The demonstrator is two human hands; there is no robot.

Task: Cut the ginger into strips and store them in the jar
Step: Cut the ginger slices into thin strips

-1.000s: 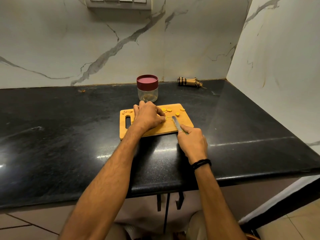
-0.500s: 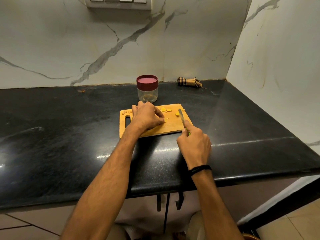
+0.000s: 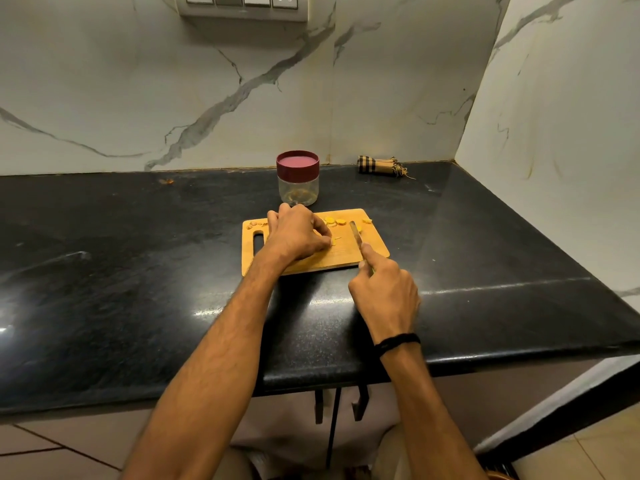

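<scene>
A wooden cutting board (image 3: 375,247) lies on the black counter. Yellow ginger slices (image 3: 335,221) sit along its far edge, with thin strips (image 3: 335,240) near the middle. My left hand (image 3: 298,233) rests on the board with curled fingers pinching a small ginger piece at its fingertips. My right hand (image 3: 386,294) grips a knife (image 3: 356,233), index finger along its spine, the blade pointing away over the board's right half. Behind the board stands a clear jar (image 3: 298,188) with a maroon lid (image 3: 297,161) on it.
A rolled checked cloth (image 3: 379,166) lies at the back wall to the right. Marble walls close the back and right sides. A small orange scrap (image 3: 167,181) sits at the back left. The counter's front edge is near my forearms.
My right hand swung the knife from a slant near the left fingertips to the right, blade now pointing straight away. The left hand stayed on the board.
</scene>
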